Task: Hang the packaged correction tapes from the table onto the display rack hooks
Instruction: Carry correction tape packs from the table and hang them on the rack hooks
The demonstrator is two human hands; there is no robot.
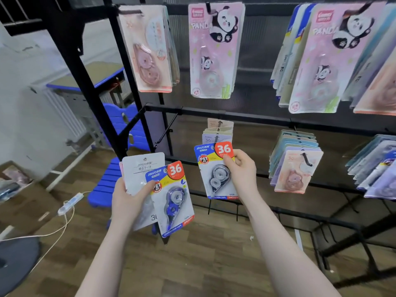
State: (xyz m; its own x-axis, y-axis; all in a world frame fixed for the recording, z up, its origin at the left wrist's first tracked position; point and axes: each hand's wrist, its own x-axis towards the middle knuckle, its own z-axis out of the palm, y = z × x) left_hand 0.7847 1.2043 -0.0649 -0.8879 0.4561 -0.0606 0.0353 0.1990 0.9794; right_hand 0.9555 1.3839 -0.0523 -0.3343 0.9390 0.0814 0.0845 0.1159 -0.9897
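Right-edge packages cut off, perhaps correction tapes.

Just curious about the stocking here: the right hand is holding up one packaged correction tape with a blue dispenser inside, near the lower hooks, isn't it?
Not quite. In the head view the right hand does hold one packaged correction tape near the lower hooks, but its dispenser is black. The blue dispenser is in the front package held in the left hand.

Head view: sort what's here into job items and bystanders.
Job: black-reel correction tape pack in right hand; blue-reel correction tape pack and white-card pack in left hand; black metal display rack.

Bystanders: blue plastic chair, white power strip, brown cardboard box.
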